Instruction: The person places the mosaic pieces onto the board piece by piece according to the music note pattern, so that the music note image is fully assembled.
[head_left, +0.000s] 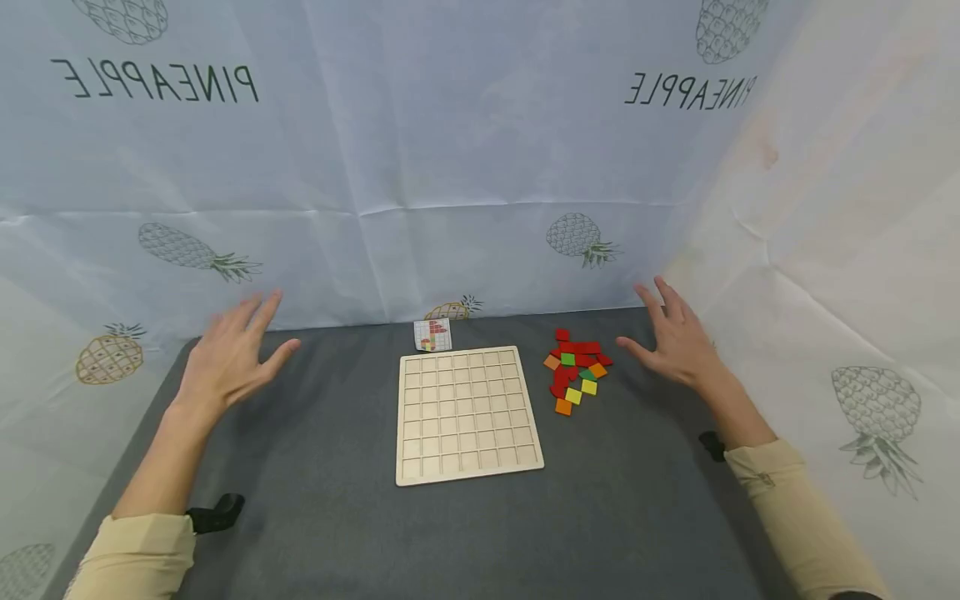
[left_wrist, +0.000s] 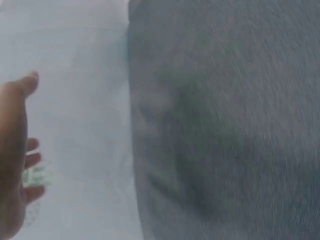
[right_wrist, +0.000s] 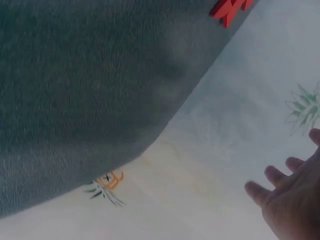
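Note:
My left hand [head_left: 228, 358] hovers over the left side of the grey table, fingers spread and holding nothing; it also shows at the edge of the left wrist view [left_wrist: 12, 155]. On the other side my right hand [head_left: 675, 342] is raised with its fingers apart, also bare. Nearest to it lies a loose pile of flat coloured tiles [head_left: 583, 361], mostly red with some orange, yellow and green. Between the hands rests a pale wooden grid board [head_left: 468, 417], its square cells bare. A small pattern card [head_left: 432, 335] with coloured squares lies just beyond the board.
Dark grey cloth covers the table [head_left: 322, 500]. White fabric printed with pineapples [head_left: 465, 150] hangs behind it and along both sides. A black strap end [head_left: 217, 512] sticks out from the left wrist, another [head_left: 711, 446] from the right.

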